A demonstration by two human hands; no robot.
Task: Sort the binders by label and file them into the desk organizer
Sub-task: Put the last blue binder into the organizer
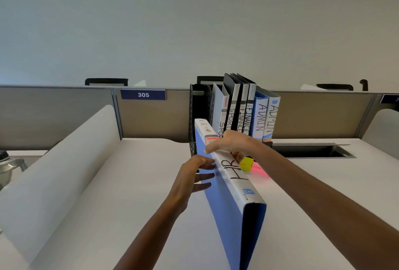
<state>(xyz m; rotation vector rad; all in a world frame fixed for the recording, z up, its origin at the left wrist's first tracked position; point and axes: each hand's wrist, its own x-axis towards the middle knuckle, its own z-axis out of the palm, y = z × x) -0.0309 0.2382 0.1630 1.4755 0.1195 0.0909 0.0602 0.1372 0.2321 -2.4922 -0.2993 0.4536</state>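
Binder marked HR (232, 174) stood spine-up over the bench (129, 194), far end aimed at the organizer (191, 116) — its left slots looked free. Right grip (228, 143) curled over the spine, clasping it; left grip (195, 172), fingers straight, steadied the cover. Sticky notes (247, 163) lay just right; filed binders (258, 118) crowded the organizer's right side.

A single wide camera worn on the head looks forward and slightly down, close over the desk (133, 194). The organizer (191, 118) stands near at 12 o'clock, with the partition (313, 114) behind it.
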